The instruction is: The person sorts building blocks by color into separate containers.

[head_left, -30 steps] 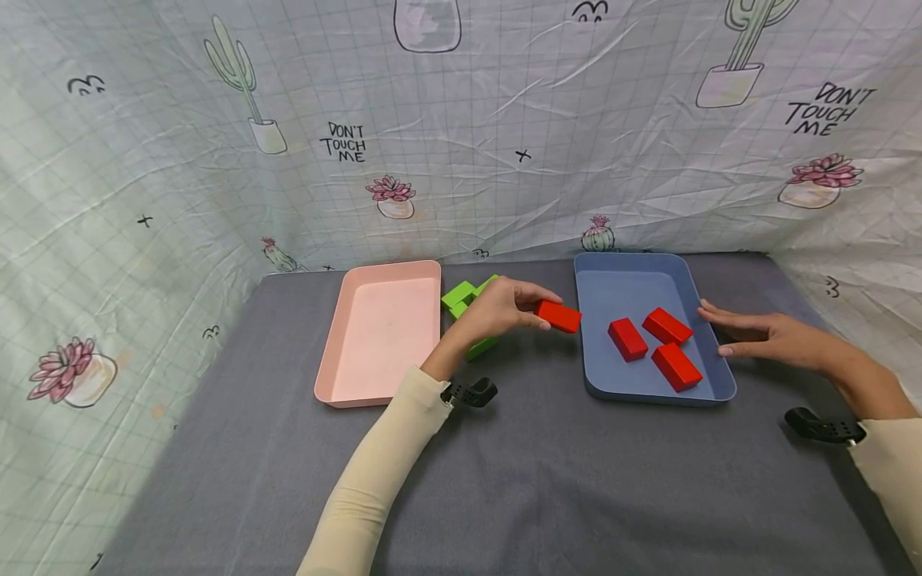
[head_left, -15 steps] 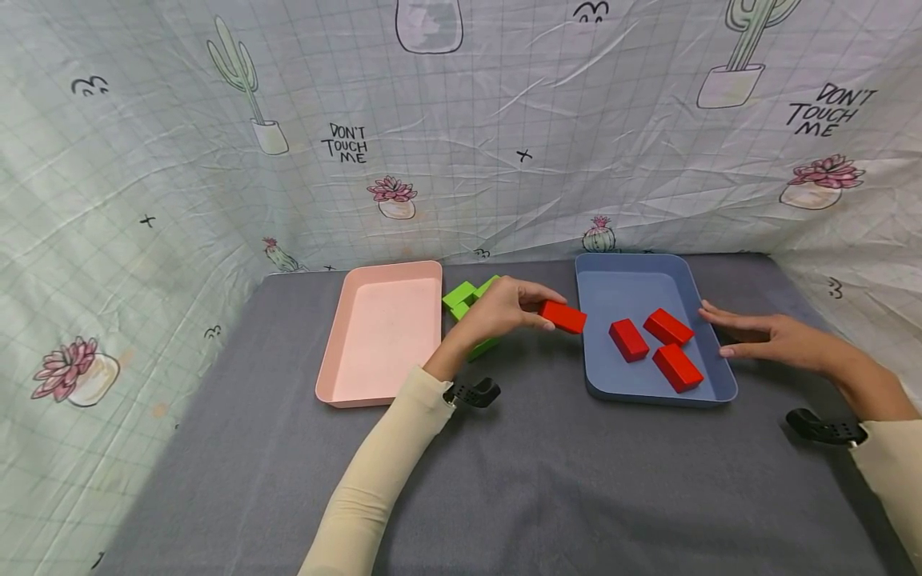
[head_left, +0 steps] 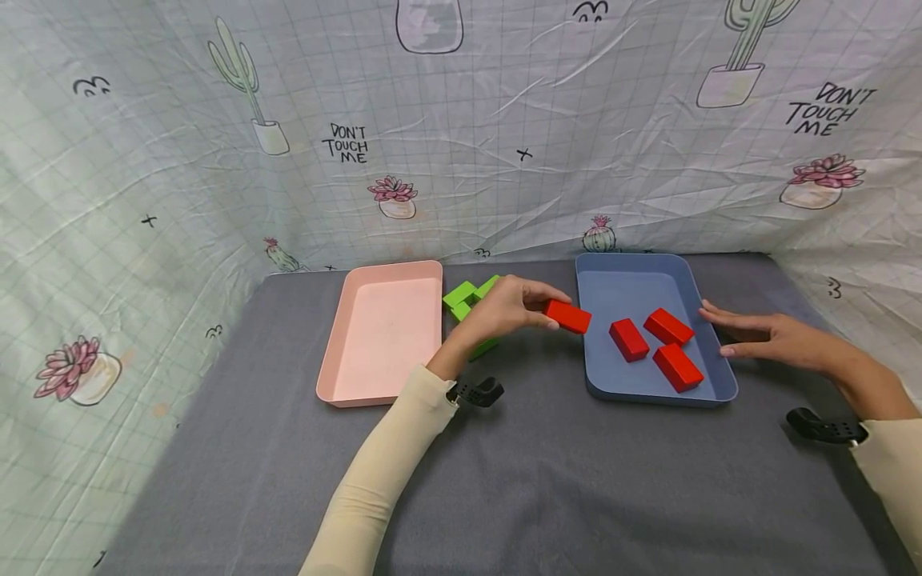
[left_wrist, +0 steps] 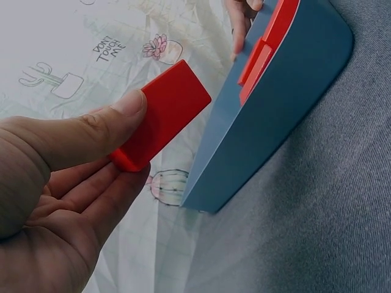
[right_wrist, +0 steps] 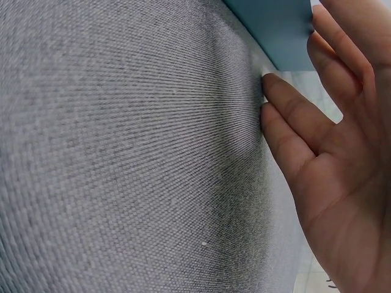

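Note:
Between thumb and fingers my left hand [head_left: 507,308] pinches a red block [head_left: 569,317], whose far end overlaps the left rim of the blue tray [head_left: 601,280] in the head view. In the left wrist view that red block [left_wrist: 165,110] is held up beside the tray's wall [left_wrist: 256,122]. Three more red blocks [head_left: 667,326] lie inside the blue tray. My right hand [head_left: 774,340] rests with straightened fingers at the tray's right rim. The right wrist view shows those fingers [right_wrist: 293,116] by the tray's corner and the cloth.
A pink tray [head_left: 382,336] stands left of my left forearm. Several green blocks [head_left: 461,298] sit on the grey cloth [head_left: 547,464] beside it, partly hidden behind my left hand. A patterned curtain [head_left: 461,120] closes off the back and sides.
My left hand has shifted slightly right with the red block, from beside the blue tray to its left rim. The right hand and the trays look the same.

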{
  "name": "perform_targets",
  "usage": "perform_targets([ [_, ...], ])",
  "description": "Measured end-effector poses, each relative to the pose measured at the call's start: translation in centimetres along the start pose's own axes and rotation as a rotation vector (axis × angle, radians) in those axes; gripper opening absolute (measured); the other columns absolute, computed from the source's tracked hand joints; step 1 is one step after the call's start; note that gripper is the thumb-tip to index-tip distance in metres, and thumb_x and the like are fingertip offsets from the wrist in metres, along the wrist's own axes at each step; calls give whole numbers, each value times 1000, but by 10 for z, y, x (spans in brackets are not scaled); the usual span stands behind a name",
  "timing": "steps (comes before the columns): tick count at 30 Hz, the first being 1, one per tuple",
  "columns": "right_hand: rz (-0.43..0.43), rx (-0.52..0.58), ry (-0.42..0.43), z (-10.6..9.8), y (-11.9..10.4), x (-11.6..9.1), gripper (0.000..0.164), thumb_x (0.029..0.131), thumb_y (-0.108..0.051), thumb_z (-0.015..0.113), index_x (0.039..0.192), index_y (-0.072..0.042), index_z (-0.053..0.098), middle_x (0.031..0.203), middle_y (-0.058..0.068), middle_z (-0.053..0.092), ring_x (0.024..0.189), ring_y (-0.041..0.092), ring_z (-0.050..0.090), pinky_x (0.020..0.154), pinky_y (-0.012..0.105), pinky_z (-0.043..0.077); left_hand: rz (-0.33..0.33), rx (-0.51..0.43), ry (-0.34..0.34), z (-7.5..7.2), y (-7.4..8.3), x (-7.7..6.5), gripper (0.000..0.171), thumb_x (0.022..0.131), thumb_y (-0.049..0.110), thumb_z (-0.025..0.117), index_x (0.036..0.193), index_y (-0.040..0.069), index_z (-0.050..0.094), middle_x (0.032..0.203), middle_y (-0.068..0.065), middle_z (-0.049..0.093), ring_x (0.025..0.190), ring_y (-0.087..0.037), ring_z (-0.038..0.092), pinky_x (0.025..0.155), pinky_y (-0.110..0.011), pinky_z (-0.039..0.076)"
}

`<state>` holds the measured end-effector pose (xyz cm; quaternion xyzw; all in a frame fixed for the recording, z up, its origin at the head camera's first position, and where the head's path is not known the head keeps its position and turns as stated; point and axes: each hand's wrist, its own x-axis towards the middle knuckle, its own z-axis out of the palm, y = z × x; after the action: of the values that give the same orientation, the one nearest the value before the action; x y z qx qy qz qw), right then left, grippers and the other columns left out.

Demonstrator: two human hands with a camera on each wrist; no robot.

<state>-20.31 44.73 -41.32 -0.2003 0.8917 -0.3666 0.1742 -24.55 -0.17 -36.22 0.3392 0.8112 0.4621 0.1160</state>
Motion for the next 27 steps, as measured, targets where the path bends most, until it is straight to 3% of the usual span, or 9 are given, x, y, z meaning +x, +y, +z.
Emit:
perform_targets([
  [4, 7, -2, 3, 0, 0, 0, 68, 98, -16, 68, 159, -17, 38, 151, -37, 21, 121, -30, 20, 105, 82, 16, 7, 18, -2, 2, 2, 2, 38, 83, 9, 84, 120, 10, 76, 115, -6, 75, 90, -12, 67, 76, -21, 54],
  [6, 17, -11, 1, 0, 0, -1, 68, 98, -17, 67, 159, -18, 37, 153, -35, 20, 129, -27, 17, 105, 82, 17, 8, 25, -2, 3, 3, 3, 38, 84, 9, 85, 120, 10, 76, 114, -5, 75, 90, -12, 66, 76, -21, 53],
  [11, 32, -22, -5, 0, -2, -1, 69, 99, -20, 67, 160, -18, 35, 167, -7, 16, 140, -16, 14, 104, 83, 16, 4, 35, -2, 6, 3, 7, 37, 84, 10, 84, 121, 12, 76, 114, -3, 75, 92, -12, 66, 78, -21, 54],
  [14, 35, -19, -1, 0, -4, -1, 69, 98, -21, 68, 159, -18, 36, 168, 1, 16, 130, -24, 17, 104, 82, 16, -5, 32, -5, 8, 4, 9, 37, 85, 9, 84, 121, 12, 76, 114, -4, 75, 92, -12, 66, 79, -21, 54],
  [15, 38, -19, 1, 0, -4, -1, 69, 98, -21, 68, 159, -18, 36, 168, -2, 16, 125, -27, 18, 105, 82, 17, -8, 30, -7, 8, 4, 10, 37, 85, 9, 84, 121, 12, 77, 113, -3, 75, 93, -12, 66, 80, -21, 54],
  [18, 41, -15, 0, 1, -4, -1, 69, 98, -21, 68, 159, -18, 36, 168, 0, 15, 135, -20, 15, 106, 82, 16, -7, 21, -9, 10, 5, 11, 37, 84, 9, 84, 120, 11, 77, 113, -4, 75, 93, -11, 67, 80, -21, 55],
  [22, 44, -14, 0, 0, -3, -1, 69, 98, -21, 69, 159, -17, 36, 167, 15, 15, 144, -9, 15, 105, 82, 16, 10, 17, -15, 12, 5, 13, 38, 83, 7, 85, 121, 9, 76, 113, -5, 75, 92, -10, 67, 81, -20, 55],
  [27, 44, -23, -2, 0, -3, 0, 70, 97, -21, 69, 159, -16, 36, 166, 21, 16, 127, -25, 17, 104, 83, 18, 21, 2, -16, 13, 6, 16, 38, 83, 6, 85, 121, 8, 76, 112, -3, 75, 92, -8, 68, 82, -19, 56],
])
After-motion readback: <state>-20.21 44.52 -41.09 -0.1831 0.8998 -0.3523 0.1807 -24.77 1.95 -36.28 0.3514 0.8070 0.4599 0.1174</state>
